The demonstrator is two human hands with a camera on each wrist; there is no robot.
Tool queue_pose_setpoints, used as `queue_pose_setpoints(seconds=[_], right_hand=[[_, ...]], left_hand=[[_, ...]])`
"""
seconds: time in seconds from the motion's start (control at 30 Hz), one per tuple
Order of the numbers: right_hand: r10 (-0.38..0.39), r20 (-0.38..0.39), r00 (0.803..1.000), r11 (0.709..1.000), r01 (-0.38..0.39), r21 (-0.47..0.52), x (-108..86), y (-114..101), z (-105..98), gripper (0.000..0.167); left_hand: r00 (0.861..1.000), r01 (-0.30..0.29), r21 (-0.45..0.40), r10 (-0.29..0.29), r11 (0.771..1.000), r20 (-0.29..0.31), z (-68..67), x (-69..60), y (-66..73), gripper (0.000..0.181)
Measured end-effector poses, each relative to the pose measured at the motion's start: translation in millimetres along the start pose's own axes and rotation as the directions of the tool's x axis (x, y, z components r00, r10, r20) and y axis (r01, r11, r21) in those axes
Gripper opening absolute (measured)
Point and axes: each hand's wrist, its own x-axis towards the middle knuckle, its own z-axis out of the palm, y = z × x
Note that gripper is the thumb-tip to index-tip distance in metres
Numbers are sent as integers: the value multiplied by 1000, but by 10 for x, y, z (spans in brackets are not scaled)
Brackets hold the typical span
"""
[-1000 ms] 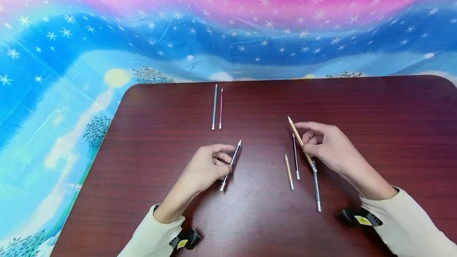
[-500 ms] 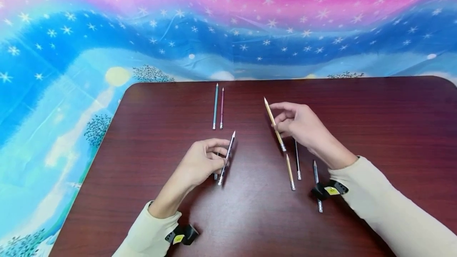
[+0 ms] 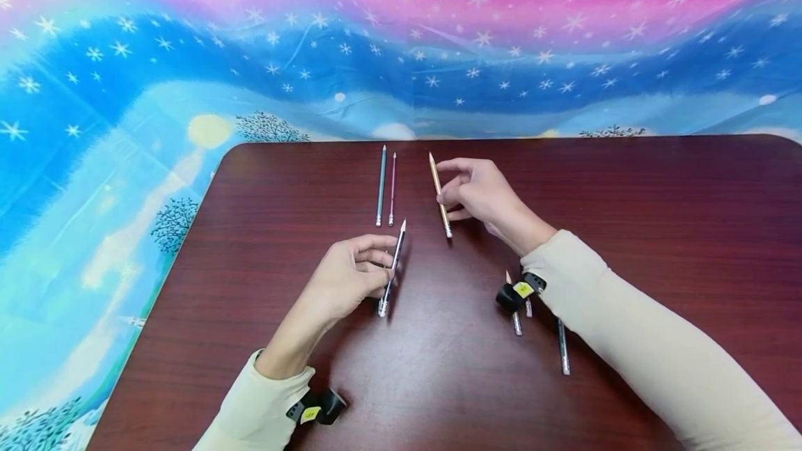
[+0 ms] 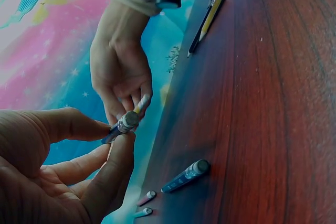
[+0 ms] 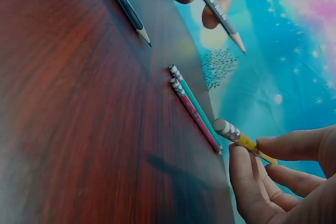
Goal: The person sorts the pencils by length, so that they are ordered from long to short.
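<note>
Eight slim pencils show in all: two held and six lying on the dark red-brown wood-grain desk [image 3: 451, 374].

The left hand [image 3: 347, 273] has its grip clamped on one dark, silvery-sheened pencil [image 3: 397, 252], thumb and fingertips pinching it above the desk, with its sharpened point tilted toward the far edge. The right hand [image 3: 485, 193] likewise has its grip clamped on one yellow pencil [image 3: 436, 183], raised to the right of the far pair, its metal-capped eraser end toward the near side.

That pair is one teal pencil [image 3: 381, 186] and one pink pencil [image 3: 392, 190], side by side near the far edge. One dark blue-black pencil [image 4: 184, 178] lies beneath the left hand, mostly hidden from the head view.

Three more lie to the right, partly covered by the right forearm: one shorter yellow pencil [image 3: 516, 326] and two dark pencils [image 3: 563, 350].

Two cream sleeves [image 3: 639, 326] each carry one black wrist camera with a yellow label. Behind the desk hangs one pink-and-blue cloth [image 3: 376, 54] printed with white snowflakes.
</note>
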Motion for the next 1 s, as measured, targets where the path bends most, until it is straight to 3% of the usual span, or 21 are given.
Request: queue_pose_setpoints(seconds=[0.57,1.0], right_hand=[[106,-128,986,980,-82,182,440,14,370,61],[134,-190,973,982,-105,156,557,20,538,59]], left_hand=[[999,-30,-53,29,998,-14,-91,-3,15,53],[999,-42,-64,41,997,-28,-154,0,19,52]])
